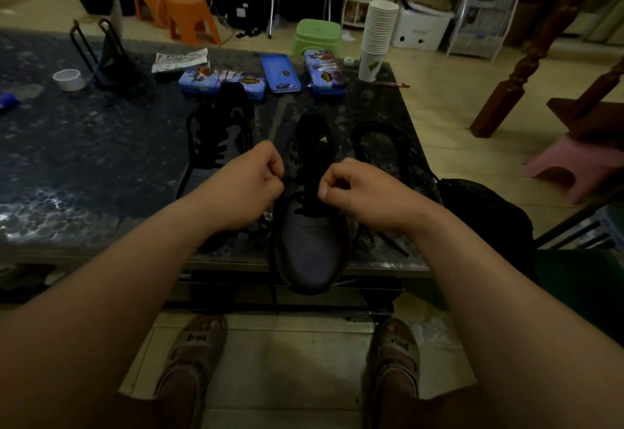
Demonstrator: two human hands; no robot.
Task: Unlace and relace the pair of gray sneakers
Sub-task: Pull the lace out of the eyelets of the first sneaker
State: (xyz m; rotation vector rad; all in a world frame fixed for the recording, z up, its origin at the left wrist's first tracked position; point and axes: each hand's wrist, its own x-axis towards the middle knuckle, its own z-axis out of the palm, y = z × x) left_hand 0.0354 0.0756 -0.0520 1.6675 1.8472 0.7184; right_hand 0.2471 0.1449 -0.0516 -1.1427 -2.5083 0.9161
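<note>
A gray sneaker lies at the near edge of the dark table, toe toward me and hanging over the rim, tongue raised. My left hand pinches a black lace end at the sneaker's left side. At the right side my right hand pinches the other black lace end. A lace strand hangs down over the table edge. The second sneaker sits behind my left hand, dark and partly hidden. A loose black lace lies coiled to the right.
Blue tins and a flat blue lid line the far side, with a stack of paper cups, a tape roll and a black stand. A black bag sits at the right. Stools stand on the floor.
</note>
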